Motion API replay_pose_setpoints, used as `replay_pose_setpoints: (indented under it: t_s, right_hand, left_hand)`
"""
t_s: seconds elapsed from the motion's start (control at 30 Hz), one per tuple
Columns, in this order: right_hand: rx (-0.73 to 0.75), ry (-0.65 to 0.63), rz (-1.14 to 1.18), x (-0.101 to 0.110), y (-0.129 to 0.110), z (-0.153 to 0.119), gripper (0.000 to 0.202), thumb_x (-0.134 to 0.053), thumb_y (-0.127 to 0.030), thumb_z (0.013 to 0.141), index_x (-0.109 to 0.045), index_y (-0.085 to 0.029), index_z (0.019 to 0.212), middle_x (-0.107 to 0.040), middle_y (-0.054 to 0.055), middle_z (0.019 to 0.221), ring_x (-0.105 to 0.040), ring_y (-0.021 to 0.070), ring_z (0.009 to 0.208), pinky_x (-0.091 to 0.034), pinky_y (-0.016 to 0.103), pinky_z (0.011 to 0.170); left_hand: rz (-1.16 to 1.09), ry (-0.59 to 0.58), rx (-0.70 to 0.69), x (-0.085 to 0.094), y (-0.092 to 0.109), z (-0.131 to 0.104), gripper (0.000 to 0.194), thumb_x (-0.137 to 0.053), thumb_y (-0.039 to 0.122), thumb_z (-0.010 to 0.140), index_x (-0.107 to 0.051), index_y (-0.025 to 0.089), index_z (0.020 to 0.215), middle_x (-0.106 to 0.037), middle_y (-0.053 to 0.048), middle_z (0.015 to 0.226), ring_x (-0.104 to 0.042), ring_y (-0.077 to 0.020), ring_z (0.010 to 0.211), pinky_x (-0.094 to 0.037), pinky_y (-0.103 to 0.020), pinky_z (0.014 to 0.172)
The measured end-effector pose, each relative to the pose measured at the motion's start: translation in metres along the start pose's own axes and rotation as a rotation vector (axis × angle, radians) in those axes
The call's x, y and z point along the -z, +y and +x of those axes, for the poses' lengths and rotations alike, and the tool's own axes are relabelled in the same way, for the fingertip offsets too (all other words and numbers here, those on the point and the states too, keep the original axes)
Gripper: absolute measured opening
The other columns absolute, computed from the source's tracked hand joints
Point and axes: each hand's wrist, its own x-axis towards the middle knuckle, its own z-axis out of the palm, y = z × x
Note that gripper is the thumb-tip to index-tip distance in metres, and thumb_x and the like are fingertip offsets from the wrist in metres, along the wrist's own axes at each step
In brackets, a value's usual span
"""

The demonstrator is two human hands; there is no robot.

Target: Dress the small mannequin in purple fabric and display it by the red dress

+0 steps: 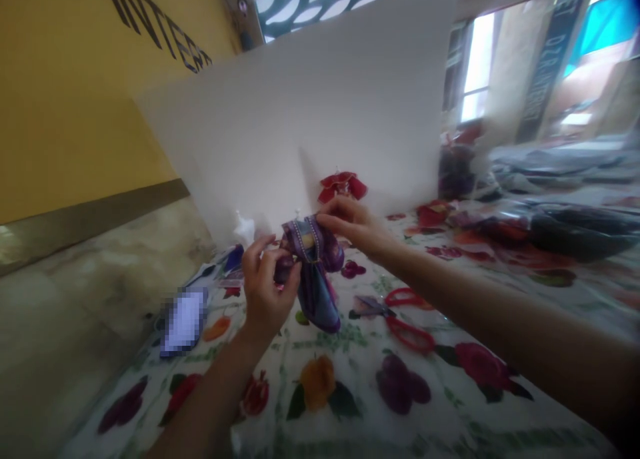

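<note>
Between my hands is a miniature purple and blue robe (319, 292) with beaded trim down its front. It appears to sit on a small white form whose knob shows above the collar. My left hand (270, 282) pinches the robe's left sleeve, its fingers curled around the cloth. At the opposite shoulder, my right hand (350, 222) has its thumb and fingertips closed on the fabric. Behind it stands a small red garment (343, 186) on a similar form. A bare white miniature dress form (244, 228) stands farther left.
Open scissors with red handles (410, 338) lie right of the robe on the fruit-patterned tablecloth (360, 409). A white board (350, 99) rises behind. At left lies a phone-like object with a blurred-out screen (184, 322). Plastic-wrapped items (560, 222) cover the right side.
</note>
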Motion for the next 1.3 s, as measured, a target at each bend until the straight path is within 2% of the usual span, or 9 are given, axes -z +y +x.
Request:
replay_pose_setpoints:
  t_s: [0.3, 0.43, 0.53, 0.63, 0.8, 1.03, 1.17, 1.23, 1.3]
  right_hand:
    - [0.014, 0.02, 0.029, -0.004, 0.002, 0.006, 0.029, -0.072, -0.042, 0.078, -0.056, -0.018, 0.076, -0.057, -0.001, 0.073, -0.052, 0.0114, 0.064, -0.042, 0.027, 0.058]
    - [0.083, 0.035, -0.071, 0.003, 0.003, -0.003, 0.027, -0.07, -0.04, 0.081, -0.06, -0.018, 0.091, -0.062, 0.004, 0.094, -0.058, 0.0156, 0.084, -0.049, 0.031, 0.075]
    - [0.137, 0.089, -0.124, 0.008, 0.012, -0.016, 0.025, -0.063, -0.037, 0.087, -0.059, -0.019, 0.104, -0.062, 0.007, 0.108, -0.059, 0.019, 0.098, -0.048, 0.036, 0.087]
    - [0.179, 0.154, -0.17, 0.008, 0.022, -0.031, 0.02, -0.06, -0.035, 0.09, -0.058, -0.02, 0.103, -0.061, 0.007, 0.11, -0.058, 0.0205, 0.102, -0.049, 0.038, 0.088]
    - [0.204, 0.121, -0.284, 0.005, 0.026, -0.047, 0.015, -0.058, -0.031, 0.091, -0.055, -0.022, 0.103, -0.06, 0.006, 0.104, -0.058, 0.0211, 0.099, -0.05, 0.039, 0.086]
    - [0.534, 0.042, -0.55, 0.002, 0.007, -0.039, 0.037, -0.065, -0.02, 0.083, -0.054, -0.02, 0.117, -0.052, 0.013, 0.125, -0.05, 0.0278, 0.12, -0.044, 0.046, 0.103]
    - [0.523, -0.025, -0.6, -0.002, 0.007, -0.025, 0.069, -0.072, -0.03, 0.079, -0.039, -0.021, 0.139, -0.044, 0.017, 0.139, -0.041, 0.0336, 0.132, -0.039, 0.054, 0.108]
    - [0.499, -0.068, -0.609, -0.004, 0.011, -0.017, 0.083, -0.075, -0.037, 0.077, -0.032, -0.022, 0.145, -0.043, 0.018, 0.141, -0.041, 0.0354, 0.132, -0.038, 0.057, 0.108]
    - [0.471, -0.109, -0.595, -0.005, 0.015, -0.01, 0.089, -0.077, -0.038, 0.075, -0.03, -0.022, 0.148, -0.045, 0.018, 0.14, -0.043, 0.0359, 0.131, -0.039, 0.058, 0.107]
  left_hand:
    - [0.06, -0.013, -0.059, -0.004, 0.002, -0.012, 0.02, -0.066, 0.016, 0.083, -0.061, 0.017, 0.103, -0.051, -0.015, 0.128, -0.049, -0.0287, 0.125, -0.042, -0.046, 0.106]
    - [0.159, 0.018, -0.218, 0.002, -0.001, -0.035, 0.034, -0.07, 0.01, 0.077, -0.06, 0.017, 0.109, -0.052, -0.015, 0.126, -0.051, -0.0313, 0.12, -0.044, -0.049, 0.102]
    - [0.17, -0.109, -0.295, 0.007, 0.0, -0.048, 0.03, -0.07, 0.009, 0.077, -0.061, 0.018, 0.104, -0.061, -0.009, 0.102, -0.059, -0.025, 0.097, -0.048, -0.043, 0.089]
    - [0.098, -0.221, -0.182, 0.009, 0.002, -0.052, 0.019, -0.066, 0.011, 0.083, -0.06, 0.018, 0.1, -0.062, -0.006, 0.088, -0.059, -0.0204, 0.084, -0.049, -0.036, 0.079]
    - [0.03, -0.231, -0.031, 0.007, 0.007, -0.041, 0.02, -0.059, 0.016, 0.089, -0.058, 0.018, 0.108, -0.063, -0.003, 0.085, -0.059, -0.0151, 0.075, -0.048, -0.027, 0.071]
    - [0.022, -0.236, 0.036, 0.0, 0.012, -0.03, 0.03, -0.058, 0.018, 0.089, -0.054, 0.019, 0.119, -0.061, 0.0, 0.083, -0.055, -0.0122, 0.066, -0.046, -0.025, 0.066]
    - [-0.028, -0.074, 0.087, 0.0, 0.012, -0.023, 0.021, -0.061, 0.019, 0.086, -0.056, 0.019, 0.107, -0.06, -0.003, 0.09, -0.058, -0.0162, 0.081, -0.049, -0.029, 0.076]
    - [-0.02, 0.028, 0.099, 0.0, 0.009, -0.018, 0.028, -0.065, 0.02, 0.084, -0.056, 0.018, 0.11, -0.059, -0.008, 0.105, -0.057, -0.0219, 0.101, -0.048, -0.035, 0.087]
    - [-0.063, 0.058, 0.132, -0.002, 0.003, -0.014, 0.043, -0.068, 0.023, 0.082, -0.052, 0.019, 0.122, -0.056, -0.012, 0.121, -0.052, -0.0259, 0.117, -0.046, -0.04, 0.096]
